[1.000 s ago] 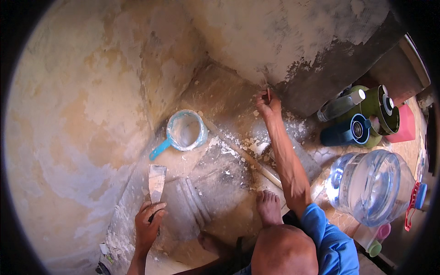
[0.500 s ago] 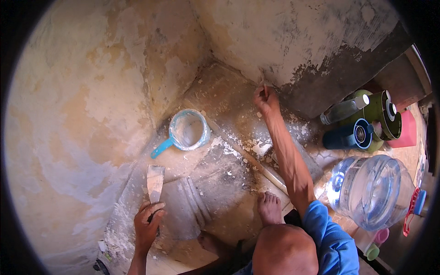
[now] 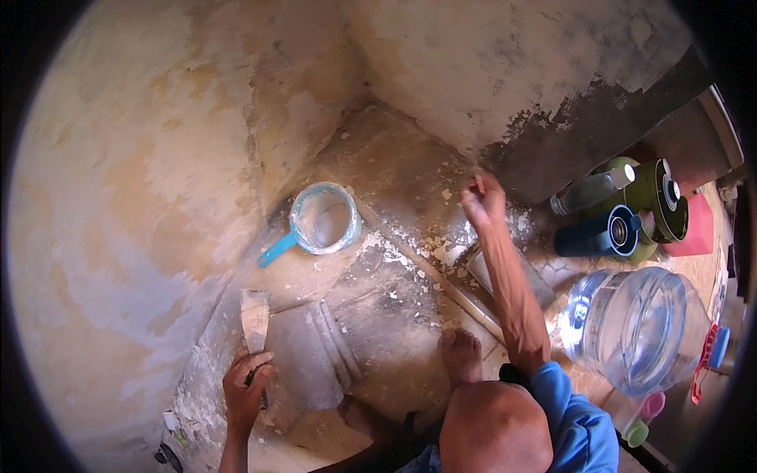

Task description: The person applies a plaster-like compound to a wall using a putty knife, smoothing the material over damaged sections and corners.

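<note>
My left hand (image 3: 246,386) is closed around the handle of a putty knife (image 3: 255,319). Its broad blade points away from me and is coated with pale filler. My right hand (image 3: 483,203) is reached out near the foot of the far wall (image 3: 465,71), fingers curled in; whatever they pinch, if anything, cannot be made out. Between and beyond my hands, a blue dipper (image 3: 296,209) stands on the floor, its inside smeared white and its handle towards me.
Paint flakes litter the floor (image 3: 394,315) around a pipe (image 3: 449,292). A flat grey slab (image 3: 296,355) lies by my left hand. To the right are a large water bottle (image 3: 631,331), a clear bottle (image 3: 591,191), a blue jug (image 3: 587,240) and a red container (image 3: 694,229).
My right hand has drawn back from the wall, slightly right and towards me. My left hand, holding the putty knife, has shifted slightly left and nearer.
</note>
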Available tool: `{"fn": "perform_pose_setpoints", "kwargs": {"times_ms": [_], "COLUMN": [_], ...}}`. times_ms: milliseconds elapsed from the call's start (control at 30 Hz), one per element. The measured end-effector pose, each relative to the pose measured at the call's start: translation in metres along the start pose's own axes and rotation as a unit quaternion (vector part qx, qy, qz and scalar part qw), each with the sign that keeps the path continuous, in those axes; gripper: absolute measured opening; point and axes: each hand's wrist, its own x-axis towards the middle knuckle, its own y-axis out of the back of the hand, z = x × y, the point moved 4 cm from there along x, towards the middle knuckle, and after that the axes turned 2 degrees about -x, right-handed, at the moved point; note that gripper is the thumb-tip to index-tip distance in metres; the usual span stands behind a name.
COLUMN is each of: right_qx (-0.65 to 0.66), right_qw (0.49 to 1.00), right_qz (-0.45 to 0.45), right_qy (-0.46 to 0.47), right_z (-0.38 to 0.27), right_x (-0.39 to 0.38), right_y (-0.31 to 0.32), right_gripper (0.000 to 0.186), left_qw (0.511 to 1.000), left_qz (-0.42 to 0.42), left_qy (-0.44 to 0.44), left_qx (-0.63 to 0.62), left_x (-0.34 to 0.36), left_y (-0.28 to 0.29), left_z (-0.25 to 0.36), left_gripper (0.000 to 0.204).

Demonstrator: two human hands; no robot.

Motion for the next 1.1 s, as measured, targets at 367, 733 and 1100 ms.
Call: {"fn": "perform_pose_setpoints", "kwargs": {"times_ms": [367, 733, 1100], "right_qx": [0.041, 0.018, 0.054], "right_qw": [0.997, 0.995, 0.998], "right_qz": [0.067, 0.095, -0.027], "right_qy": [0.012, 0.028, 0.02], "right_z": [0.025, 0.011, -0.016], "right_x": [0.078, 0.035, -0.007], "right_y": [0.027, -0.047, -0.088], "right_gripper": [0.013, 0.011, 0.023], "left_qw": [0.999, 0.998, 0.998], "left_qz": [-0.033, -0.041, -0.035], "left_qy": [-0.002, -0.033, -0.035], "left_qx": [0.03, 0.032, 0.029], "left_x": [0.011, 0.019, 0.013], "left_y": [-0.018, -0.022, -0.01], "left_z": [0.013, 0.018, 0.006], "left_gripper": [0.019, 0.018, 0.019]}}
